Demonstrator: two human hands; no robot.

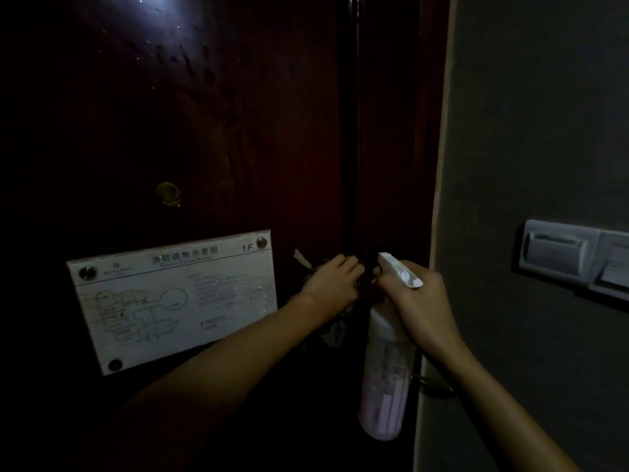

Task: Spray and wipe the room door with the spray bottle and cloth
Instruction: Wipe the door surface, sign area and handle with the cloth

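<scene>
The dark red wooden room door (211, 131) fills the left and middle of the dim view, with droplets glinting on its upper part. My right hand (413, 301) grips the white trigger head of a pale spray bottle (384, 386), which hangs upright by the door's right edge. My left hand (332, 284) is closed on a dark grey cloth (332, 330) just left of the nozzle; part of the cloth dangles under the wrist, and a pale corner sticks out above the knuckles.
A white evacuation plan plaque (173, 298) is screwed to the door at lower left. A brass peephole (167, 193) sits above it. A grey wall (531, 131) on the right carries a key card holder (558, 252). A metal door handle (432, 383) shows behind the bottle.
</scene>
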